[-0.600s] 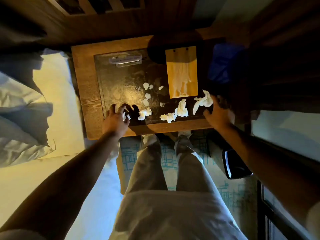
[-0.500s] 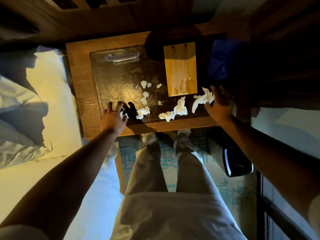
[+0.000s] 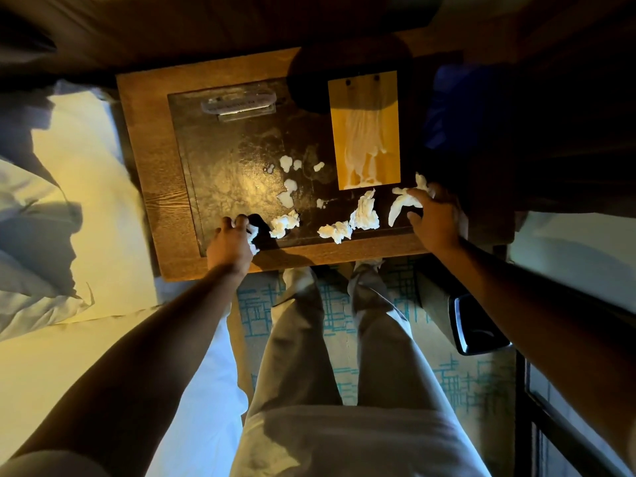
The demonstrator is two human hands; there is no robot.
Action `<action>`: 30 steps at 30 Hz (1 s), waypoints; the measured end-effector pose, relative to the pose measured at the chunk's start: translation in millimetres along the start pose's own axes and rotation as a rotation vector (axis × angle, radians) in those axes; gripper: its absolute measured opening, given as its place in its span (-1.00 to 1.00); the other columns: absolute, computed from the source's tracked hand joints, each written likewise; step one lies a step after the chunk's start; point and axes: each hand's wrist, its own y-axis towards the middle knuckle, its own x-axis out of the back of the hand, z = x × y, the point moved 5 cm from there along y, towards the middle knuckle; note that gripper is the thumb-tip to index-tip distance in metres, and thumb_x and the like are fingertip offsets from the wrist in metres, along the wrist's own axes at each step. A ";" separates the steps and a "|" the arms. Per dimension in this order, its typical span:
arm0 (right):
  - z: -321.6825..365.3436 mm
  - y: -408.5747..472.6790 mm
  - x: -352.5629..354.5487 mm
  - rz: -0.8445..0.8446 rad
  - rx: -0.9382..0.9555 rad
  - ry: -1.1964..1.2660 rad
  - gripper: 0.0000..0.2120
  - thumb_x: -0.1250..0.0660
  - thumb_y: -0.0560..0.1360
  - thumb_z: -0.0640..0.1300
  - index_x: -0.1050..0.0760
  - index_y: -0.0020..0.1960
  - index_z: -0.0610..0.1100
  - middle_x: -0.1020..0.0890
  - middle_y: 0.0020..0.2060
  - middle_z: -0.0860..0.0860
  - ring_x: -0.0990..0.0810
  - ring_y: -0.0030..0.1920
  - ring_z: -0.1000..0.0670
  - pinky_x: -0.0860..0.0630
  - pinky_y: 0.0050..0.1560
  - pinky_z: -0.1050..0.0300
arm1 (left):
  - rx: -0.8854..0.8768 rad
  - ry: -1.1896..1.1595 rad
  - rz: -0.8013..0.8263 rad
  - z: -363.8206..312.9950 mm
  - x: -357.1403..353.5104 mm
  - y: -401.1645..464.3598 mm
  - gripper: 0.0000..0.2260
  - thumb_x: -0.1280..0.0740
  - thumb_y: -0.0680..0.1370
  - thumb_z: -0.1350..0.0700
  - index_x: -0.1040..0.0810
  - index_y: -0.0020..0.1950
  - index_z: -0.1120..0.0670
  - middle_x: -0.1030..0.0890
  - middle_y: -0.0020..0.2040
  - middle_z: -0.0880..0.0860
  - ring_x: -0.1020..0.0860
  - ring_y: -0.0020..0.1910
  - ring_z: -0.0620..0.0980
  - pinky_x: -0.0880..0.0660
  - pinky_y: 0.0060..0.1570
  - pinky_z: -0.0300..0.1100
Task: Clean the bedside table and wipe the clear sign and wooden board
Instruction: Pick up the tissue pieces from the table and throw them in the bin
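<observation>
A pillow (image 3: 69,187) lies left of the tabletop (image 3: 151,160). The left hand (image 3: 229,244) rests at the front left edge, fingers (image 3: 241,222) curled around a white tissue scrap (image 3: 254,235). The clear sign (image 3: 238,102) stands at the rear left. Tissue scraps (image 3: 344,222) litter the centre. The wooden board (image 3: 364,129) lies right of centre. The right hand (image 3: 435,218) covers a twisted tissue (image 3: 401,203), fingers bent over it.

Desk (image 3: 155,187): grained wood border, dark glossy inset top reflecting light. Wooden board (image 3: 364,108) at 1 o'clock: smooth, yellow, sheened. Clear sign (image 3: 238,101) at 11 o'clock: transparent plastic. Tissue scraps (image 3: 364,215): crumpled white paper, matt.
</observation>
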 end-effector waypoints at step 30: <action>67.6 -14.5 -21.9 0.192 0.017 -0.001 -0.60 -0.36 0.55 -0.05 -0.44 0.37 0.10 -0.62 0.22 -0.10 -0.62 0.16 -0.24 -0.55 0.05 -0.06 | -0.434 -0.265 -0.063 -47.2 -9.9 6.0 -0.55 -0.40 0.53 0.32 -0.52 0.40 0.06 -0.45 0.37 0.17 -0.65 -0.03 0.17 -0.63 0.01 0.05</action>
